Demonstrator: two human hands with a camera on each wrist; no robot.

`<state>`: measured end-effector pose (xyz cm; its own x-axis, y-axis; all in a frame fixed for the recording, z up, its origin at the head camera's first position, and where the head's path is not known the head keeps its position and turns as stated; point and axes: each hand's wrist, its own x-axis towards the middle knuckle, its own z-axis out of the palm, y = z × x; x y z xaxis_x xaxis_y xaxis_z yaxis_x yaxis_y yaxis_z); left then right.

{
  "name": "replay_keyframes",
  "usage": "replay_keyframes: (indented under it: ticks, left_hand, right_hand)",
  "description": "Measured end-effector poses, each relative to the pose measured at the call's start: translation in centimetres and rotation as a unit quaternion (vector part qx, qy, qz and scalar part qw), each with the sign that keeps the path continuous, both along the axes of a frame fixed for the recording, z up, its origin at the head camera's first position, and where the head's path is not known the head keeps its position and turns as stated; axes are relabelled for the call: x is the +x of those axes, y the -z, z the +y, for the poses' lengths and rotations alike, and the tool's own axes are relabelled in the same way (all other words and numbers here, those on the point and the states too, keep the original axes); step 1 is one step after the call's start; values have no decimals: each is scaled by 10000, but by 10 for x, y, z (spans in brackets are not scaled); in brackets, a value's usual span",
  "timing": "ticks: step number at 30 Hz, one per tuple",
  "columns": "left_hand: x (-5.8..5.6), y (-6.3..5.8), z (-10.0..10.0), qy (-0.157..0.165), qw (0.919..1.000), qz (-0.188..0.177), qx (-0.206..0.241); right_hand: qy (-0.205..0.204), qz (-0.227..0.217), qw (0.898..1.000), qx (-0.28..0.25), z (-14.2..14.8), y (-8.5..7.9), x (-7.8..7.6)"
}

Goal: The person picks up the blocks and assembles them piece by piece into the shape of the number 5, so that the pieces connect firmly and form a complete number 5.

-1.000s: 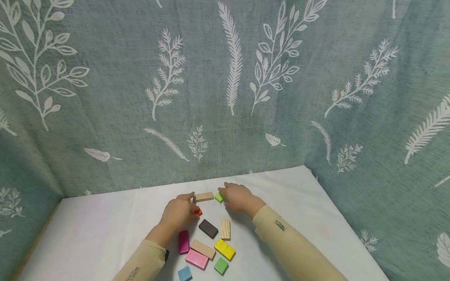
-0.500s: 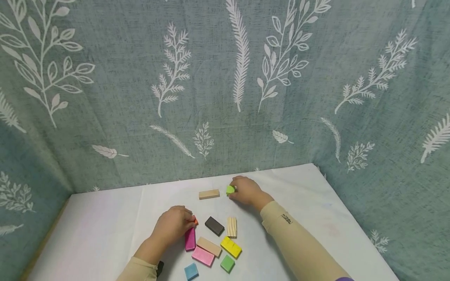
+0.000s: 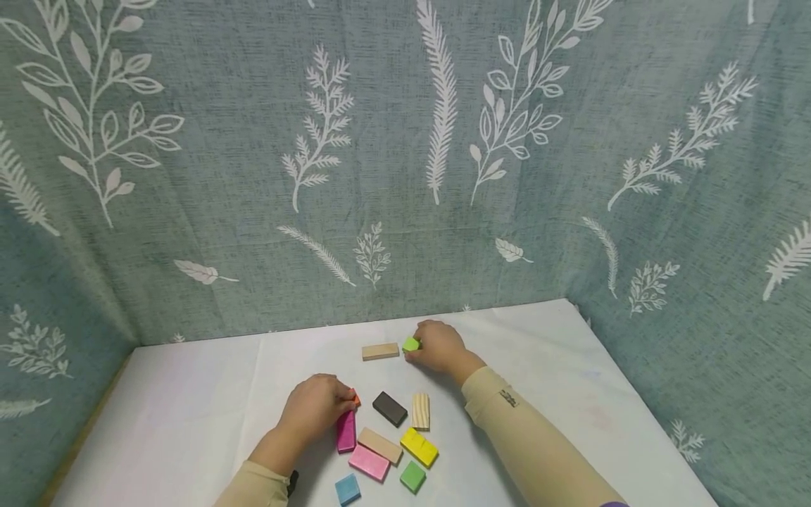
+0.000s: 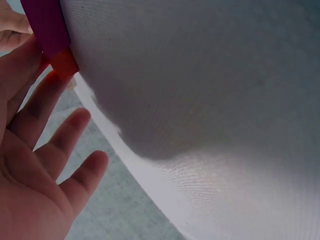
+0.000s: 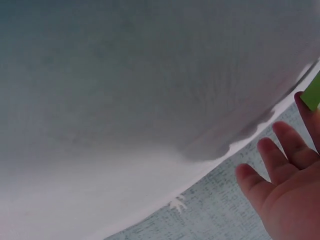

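In the head view my left hand pinches a small orange block at the far end of a magenta block. The left wrist view has the orange block against the end of the magenta block, the other fingers spread. Farther back, my right hand pinches a light green block between thumb and fingers. Left of that block, a little apart, lies a plain wooden block. Only part of the green block shows in the right wrist view.
Between and in front of the hands lie a dark brown block, a striped wooden block, a yellow block, a tan block, a pink block, a green block and a blue block. Patterned curtains border the white table.
My left hand has brought the orange block nearer me, to the magenta block's end. My right hand has moved the light green block slightly away from the wooden block, then back. The view shifted slightly.
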<state>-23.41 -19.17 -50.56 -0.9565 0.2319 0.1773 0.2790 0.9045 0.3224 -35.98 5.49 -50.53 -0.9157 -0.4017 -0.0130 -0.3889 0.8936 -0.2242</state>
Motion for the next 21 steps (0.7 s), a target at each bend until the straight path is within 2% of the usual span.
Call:
replay_keyframes:
  ticks: [7, 15, 21]
  left_hand:
    - [2, 1, 0, -16, 10000, 41, 12]
    - [2, 0, -1, -52, 9999, 32, -82]
    - [2, 1, -2, -37, 10000, 36, -42]
  right_hand:
    - [62, -52, 9999, 136, -4, 1, -2]
    - [-213, -669, 9975, -2, -5, -2, -2]
    - [-260, -762, 9968, -15, -10, -1, -2]
